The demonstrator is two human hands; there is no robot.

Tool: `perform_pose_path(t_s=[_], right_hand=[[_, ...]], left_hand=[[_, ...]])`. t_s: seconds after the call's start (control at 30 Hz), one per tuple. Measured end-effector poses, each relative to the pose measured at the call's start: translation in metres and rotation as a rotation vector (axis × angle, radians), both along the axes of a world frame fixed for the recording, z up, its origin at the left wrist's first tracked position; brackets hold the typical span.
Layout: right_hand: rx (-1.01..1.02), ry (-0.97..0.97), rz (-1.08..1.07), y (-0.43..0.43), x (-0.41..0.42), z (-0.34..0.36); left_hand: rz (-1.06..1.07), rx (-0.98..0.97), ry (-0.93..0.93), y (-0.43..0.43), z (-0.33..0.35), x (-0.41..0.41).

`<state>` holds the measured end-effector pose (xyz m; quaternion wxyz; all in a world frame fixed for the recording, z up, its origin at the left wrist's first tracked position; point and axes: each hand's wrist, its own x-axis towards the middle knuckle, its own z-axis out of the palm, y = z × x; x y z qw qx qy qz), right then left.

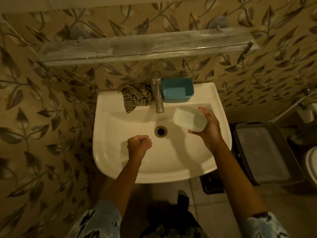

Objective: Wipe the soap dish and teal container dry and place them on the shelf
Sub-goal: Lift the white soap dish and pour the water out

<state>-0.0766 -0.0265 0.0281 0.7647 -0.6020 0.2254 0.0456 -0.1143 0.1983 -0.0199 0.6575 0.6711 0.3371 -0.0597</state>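
My right hand (208, 125) grips a white soap dish (189, 119) over the right side of the white sink (120, 162), tilted on its side. My left hand (139, 144) hangs over the basin near the drain (160, 131), fingers curled, holding nothing. The teal container (177, 90) sits open side up on the sink's back ledge, right of the metal tap (157, 93). A striped cloth (136, 97) lies crumpled on the ledge left of the tap. A glass shelf (137, 47) runs along the wall above the sink.
Leaf-patterned tiles cover the wall. A grey tray (267, 152) rests on a dark basket (240, 152) to the right of the sink. A white toilet edge (313, 162) shows at far right. Tiled floor lies below.
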Motion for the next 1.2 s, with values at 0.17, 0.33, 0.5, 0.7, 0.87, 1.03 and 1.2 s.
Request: perform_pose_path(t_s=[0.17,0.33,0.5,0.7,0.87,1.03,1.2], right_hand=[[-0.088,-0.049,-0.003,0.001,-0.003,0.007],[-0.170,-0.118,0.036,0.001,-0.005,0.018],[-0.241,-0.200,0.062,-0.001,-0.006,0.033],[-0.321,-0.268,0.074,-0.005,-0.008,0.051],[-0.389,-0.322,0.090,-0.008,-0.012,0.062],[-0.452,-0.382,0.099,-0.012,-0.013,0.074],[-0.513,-0.461,0.122,-0.012,-0.015,0.085]], left_hand=[[-0.007,0.005,-0.003,0.000,-0.003,-0.002],[-0.006,0.001,-0.003,0.002,-0.004,-0.003],[-0.003,0.010,0.001,0.003,-0.007,-0.004],[-0.009,0.009,0.003,0.001,-0.009,-0.007],[-0.009,-0.004,0.006,-0.002,-0.010,-0.008],[-0.010,-0.003,0.004,-0.006,-0.011,-0.009],[-0.014,0.001,0.005,-0.007,-0.011,-0.010]])
